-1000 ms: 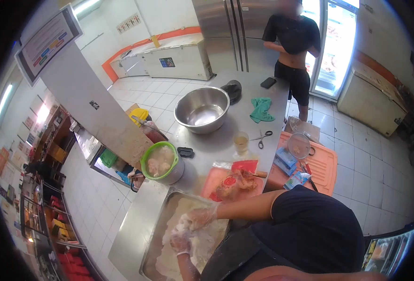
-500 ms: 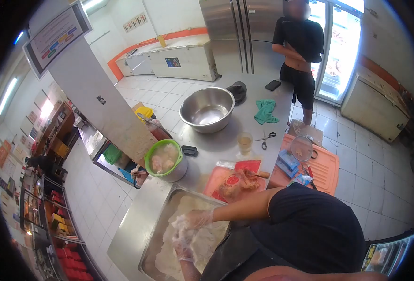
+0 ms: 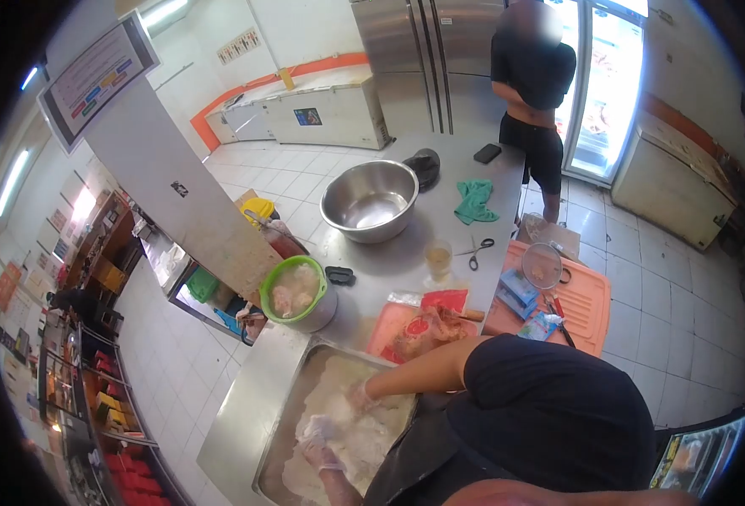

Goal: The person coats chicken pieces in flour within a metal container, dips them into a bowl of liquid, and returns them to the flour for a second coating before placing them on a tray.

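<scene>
Both my hands wear clear plastic gloves coated with white powder, over a deep metal tray [image 3: 273, 451] of flour-like powder [image 3: 364, 451]. My left hand [image 3: 317, 434] is curled above the powder on the near side; what it holds, if anything, is too white to make out. Farther up, my right hand [image 3: 362, 398] reaches down into the powder, its fingers buried and blurred. Beyond the tray stands a bucket with a green rim [image 3: 264, 291], holding pale raw meat pieces [image 3: 292, 295] in cloudy liquid. A plastic bag of reddish meat [image 3: 427, 333] lies beside my right forearm.
On the steel table [image 3: 414, 253] are a big metal bowl [image 3: 368, 202], a cup [image 3: 438, 255], scissors [image 3: 475, 253], a green cloth [image 3: 475, 202] and a phone [image 3: 488, 153]. An orange lid [image 3: 587, 308] bears a strainer [image 3: 543, 266]. Another person [image 3: 537, 84] stands at the far end.
My hands were together over a white-coated lump. Now they are apart: the right has gone down into the powder, while the left stays curled on the near side.
</scene>
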{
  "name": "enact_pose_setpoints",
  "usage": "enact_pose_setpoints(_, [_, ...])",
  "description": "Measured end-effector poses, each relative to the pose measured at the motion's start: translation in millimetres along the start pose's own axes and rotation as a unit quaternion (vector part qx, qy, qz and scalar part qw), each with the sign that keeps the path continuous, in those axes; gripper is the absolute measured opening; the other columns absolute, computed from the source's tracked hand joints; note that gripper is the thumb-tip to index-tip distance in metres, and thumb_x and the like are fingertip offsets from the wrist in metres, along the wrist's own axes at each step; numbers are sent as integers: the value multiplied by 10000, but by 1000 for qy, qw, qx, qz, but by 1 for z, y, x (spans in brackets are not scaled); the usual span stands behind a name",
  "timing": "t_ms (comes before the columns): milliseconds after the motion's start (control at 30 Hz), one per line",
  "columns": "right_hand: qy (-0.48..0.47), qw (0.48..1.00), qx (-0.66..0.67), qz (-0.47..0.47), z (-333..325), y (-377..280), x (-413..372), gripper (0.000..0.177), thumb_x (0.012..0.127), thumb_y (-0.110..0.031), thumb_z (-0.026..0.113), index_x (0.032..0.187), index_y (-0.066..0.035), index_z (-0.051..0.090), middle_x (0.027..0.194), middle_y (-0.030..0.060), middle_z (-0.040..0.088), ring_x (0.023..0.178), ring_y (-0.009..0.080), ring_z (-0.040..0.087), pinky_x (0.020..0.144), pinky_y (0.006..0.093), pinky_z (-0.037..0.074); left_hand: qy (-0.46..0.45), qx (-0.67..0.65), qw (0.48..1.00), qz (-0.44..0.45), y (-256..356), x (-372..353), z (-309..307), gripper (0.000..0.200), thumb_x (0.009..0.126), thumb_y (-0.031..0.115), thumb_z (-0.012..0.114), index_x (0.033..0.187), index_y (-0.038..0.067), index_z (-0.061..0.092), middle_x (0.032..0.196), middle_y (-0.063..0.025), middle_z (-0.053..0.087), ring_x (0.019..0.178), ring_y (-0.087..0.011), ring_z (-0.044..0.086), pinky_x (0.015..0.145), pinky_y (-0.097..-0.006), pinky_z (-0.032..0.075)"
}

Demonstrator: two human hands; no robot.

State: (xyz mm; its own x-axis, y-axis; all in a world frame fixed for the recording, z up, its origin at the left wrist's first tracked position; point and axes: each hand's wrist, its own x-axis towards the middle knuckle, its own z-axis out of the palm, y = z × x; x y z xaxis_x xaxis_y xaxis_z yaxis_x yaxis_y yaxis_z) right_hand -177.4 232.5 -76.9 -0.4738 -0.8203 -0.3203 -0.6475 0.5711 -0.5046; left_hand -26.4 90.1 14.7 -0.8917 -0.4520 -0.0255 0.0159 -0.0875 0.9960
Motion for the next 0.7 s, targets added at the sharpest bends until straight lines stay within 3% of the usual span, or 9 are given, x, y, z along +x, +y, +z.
enact_pose_setpoints(133, [-32,999,-21,-25,-16,-26,-16,495,701,-427,769,926,12,741,951,238,706,904,363,678,810,472,522,4,42,999,17,-34,5,-23,208,879,58,626,1084,32,616,1048,-83,675,935,-187,660,829,-319,540])
enact_pose_setpoints(200, [-64,995,-51,-55,41,9,42,475,685,-398,777,928,9,740,940,234,709,880,361,682,787,475,523,-9,55,998,-2,-30,4,-26,242,894,66,592,1131,17,583,1141,-111,669,1025,-199,648,899,-320,517])
enact_pose_setpoints(300, [-87,988,-58,-114,53,19,51,427,683,-360,775,894,9,730,887,230,704,831,360,684,751,483,520,67,-82,990,-89,-7,-4,-17,222,882,68,618,1097,33,576,1044,-106,678,965,-213,673,850,-327,557])
enact_pose_setpoints(333, [-90,985,-55,-137,43,16,42,408,686,-348,773,876,11,726,864,229,701,813,360,684,739,486,518,35,-89,992,-81,-1,-5,-16,229,887,81,612,1107,38,566,1054,-105,674,971,-211,669,855,-324,554])
enact_pose_setpoints(467, [6,988,45,-144,-59,-30,-36,318,792,-301,679,914,-8,684,787,225,671,776,358,671,730,492,508,-45,-123,989,-68,-6,-3,-23,238,881,88,607,1112,59,562,1084,-101,655,1007,-222,650,885,-332,533])
enact_pose_setpoints(533, [64,981,160,-93,-85,-48,-66,301,859,-298,617,964,-18,656,818,228,663,817,349,666,765,479,504,-64,-119,988,-68,-12,-2,-23,242,866,79,610,1104,67,570,1076,-95,644,1000,-225,642,884,-342,526])
enact_pose_setpoints(600, [111,957,237,-126,-85,-61,-71,316,915,-311,559,1050,-37,640,918,224,667,891,325,658,823,450,491,-88,-92,990,-67,-7,-2,-15,254,851,80,608,1102,71,571,1051,-86,631,964,-216,638,861,-347,527])
enact_pose_setpoints(633, [135,941,275,-142,-86,-64,-72,326,943,-318,530,1093,-47,632,968,222,669,928,314,653,853,435,485,-120,90,988,36,-19,3,-20,259,846,71,606,1103,68,574,1029,-85,632,944,-221,636,848,-349,526])
enact_pose_setpoints(700, [111,942,270,-163,-86,-60,-74,372,968,-342,508,1149,-34,613,1050,210,661,988,293,637,898,412,465,-167,433,854,236,-41,16,-26,269,837,53,602,1105,62,579,986,-82,633,906,-230,631,822,-354,524])
